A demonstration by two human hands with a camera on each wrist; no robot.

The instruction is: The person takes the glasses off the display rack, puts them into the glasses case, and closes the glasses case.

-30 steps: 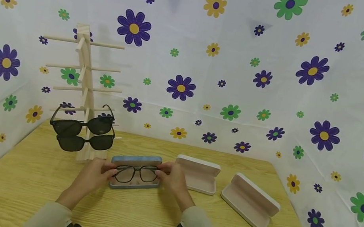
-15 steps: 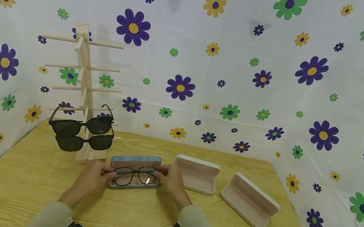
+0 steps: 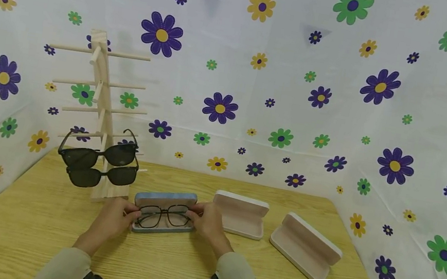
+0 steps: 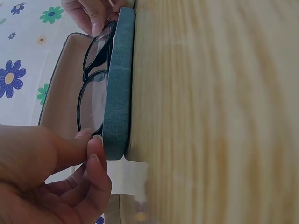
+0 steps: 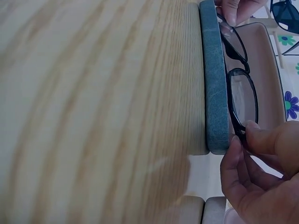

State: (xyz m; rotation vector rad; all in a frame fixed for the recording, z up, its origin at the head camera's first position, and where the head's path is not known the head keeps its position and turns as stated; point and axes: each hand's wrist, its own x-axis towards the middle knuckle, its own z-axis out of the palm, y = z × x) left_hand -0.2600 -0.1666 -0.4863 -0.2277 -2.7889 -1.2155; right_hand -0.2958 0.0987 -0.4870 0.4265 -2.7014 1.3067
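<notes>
Black-framed eyeglasses (image 3: 164, 215) with clear lenses are at the opened blue glasses case (image 3: 161, 232), partly down inside its pinkish lining. My left hand (image 3: 113, 220) pinches the left end of the frame between thumb and forefinger. At the opposite end, my right hand (image 3: 208, 223) pinches the frame the same way. From the left wrist view, the eyeglasses (image 4: 80, 100) stand above the front wall of the case (image 4: 117, 88), lenses tilted. The right wrist view has the thumb and forefinger of the right hand (image 5: 261, 163) on the frame's hinge corner.
Two open white cases with pink lining, one upright (image 3: 239, 215) and one angled (image 3: 305, 248), stand to the right. A wooden display rack (image 3: 103, 75) at the left bears two pairs of dark sunglasses (image 3: 99, 163). Flower-printed cloth (image 3: 240, 38) encloses the wooden table (image 3: 166, 268).
The eyeglasses have tilted slightly and shifted a little within the case, both hands still pinching their ends. The whole view has drifted slightly left.
</notes>
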